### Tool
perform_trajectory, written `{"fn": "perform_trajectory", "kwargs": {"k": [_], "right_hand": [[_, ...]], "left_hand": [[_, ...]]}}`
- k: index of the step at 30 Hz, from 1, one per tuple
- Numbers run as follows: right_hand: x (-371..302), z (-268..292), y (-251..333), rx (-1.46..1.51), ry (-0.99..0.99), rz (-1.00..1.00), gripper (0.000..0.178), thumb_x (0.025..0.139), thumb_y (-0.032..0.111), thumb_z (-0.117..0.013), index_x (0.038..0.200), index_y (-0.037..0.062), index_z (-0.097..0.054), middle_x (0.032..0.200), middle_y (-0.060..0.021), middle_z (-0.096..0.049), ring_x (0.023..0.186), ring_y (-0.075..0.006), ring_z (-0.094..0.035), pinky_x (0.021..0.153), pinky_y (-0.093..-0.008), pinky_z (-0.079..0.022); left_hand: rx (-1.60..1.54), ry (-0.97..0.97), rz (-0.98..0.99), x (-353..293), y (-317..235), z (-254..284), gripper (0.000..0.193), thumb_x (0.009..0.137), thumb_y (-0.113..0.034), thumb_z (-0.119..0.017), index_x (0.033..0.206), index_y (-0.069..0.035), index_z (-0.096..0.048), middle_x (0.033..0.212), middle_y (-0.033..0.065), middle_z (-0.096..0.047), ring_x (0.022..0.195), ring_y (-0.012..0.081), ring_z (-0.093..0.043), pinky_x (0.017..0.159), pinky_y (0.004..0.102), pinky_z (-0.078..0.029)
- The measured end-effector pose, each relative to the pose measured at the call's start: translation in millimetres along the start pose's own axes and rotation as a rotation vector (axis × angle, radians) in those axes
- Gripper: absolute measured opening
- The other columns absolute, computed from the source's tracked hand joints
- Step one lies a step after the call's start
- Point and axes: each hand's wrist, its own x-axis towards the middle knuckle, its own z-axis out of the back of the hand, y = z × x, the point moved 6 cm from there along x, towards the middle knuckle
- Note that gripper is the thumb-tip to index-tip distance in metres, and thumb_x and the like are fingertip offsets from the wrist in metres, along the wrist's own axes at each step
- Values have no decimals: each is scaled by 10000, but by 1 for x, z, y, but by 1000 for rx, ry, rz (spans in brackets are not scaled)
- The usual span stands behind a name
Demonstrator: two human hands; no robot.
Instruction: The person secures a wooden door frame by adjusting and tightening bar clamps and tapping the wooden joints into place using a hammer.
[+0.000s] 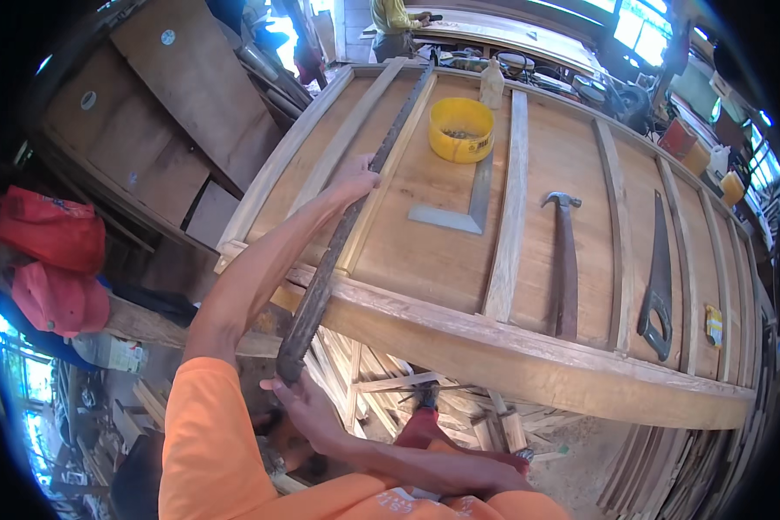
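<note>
A long dark bar clamp (321, 277) with a notched edge lies slantwise across a wooden panel frame (459, 334), its near end sticking out past the front edge. My left hand (355, 180) is closed round the bar about midway, beside a pale batten (381, 186). At the near end, below the frame's edge, my right hand (303, 406) grips the clamp from underneath; some of its fingers are hidden. To the right of the bar stand a yellow tub (461, 147) with small bits inside and a metal try square (451, 217), which lies flat on the panel.
A claw hammer (565, 269), a handsaw (659, 277) and a small yellow item (713, 326) lie between the battens. A whitish bottle (491, 85) stands at the far edge. Brown boards (191, 95) lean at left. Wood offcuts (381, 390) litter the floor. A person (393, 22) works beyond.
</note>
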Motion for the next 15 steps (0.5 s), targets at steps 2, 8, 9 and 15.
{"fn": "perform_trajectory", "kwargs": {"k": [2, 8, 9, 15], "right_hand": [[-3, -4, 3, -62, -15, -97, 353, 1065, 242, -654, 1323, 15, -572, 1111, -56, -720, 1034, -133, -653, 914, -314, -517], [-8, 9, 43, -192, -35, 262, 174, 1094, 212, -601, 1121, 41, -587, 914, 0, -641, 838, -110, -584, 751, -284, -466], [-8, 13, 45, -164, 5, 250, 162, 1096, 203, -593, 1134, 46, -582, 918, -1, -641, 846, -110, -587, 755, -282, -467], [-30, 60, 62, -245, 5, 262, 134, 1091, 173, -561, 1142, 51, -542, 906, -6, -601, 818, -104, -562, 727, -289, -468]], "left_hand": [[-234, -33, 59, 1, -6, 1, 418, 813, -6, -621, 1225, 62, -649, 860, 34, -642, 718, 99, -594, 669, 260, -477], [-130, 51, -1, 37, -27, -6, 463, 829, 55, -578, 1287, 117, -613, 925, 77, -690, 685, 101, -620, 590, 240, -489], [-152, -6, -24, 41, -32, -5, 494, 833, 59, -570, 1321, 124, -598, 925, 83, -696, 664, 103, -614, 586, 233, -487], [-165, -156, -159, 40, -108, -19, 267, 843, -9, -604, 1084, 66, -690, 813, 49, -659, 652, 88, -585, 595, 242, -449]]}}
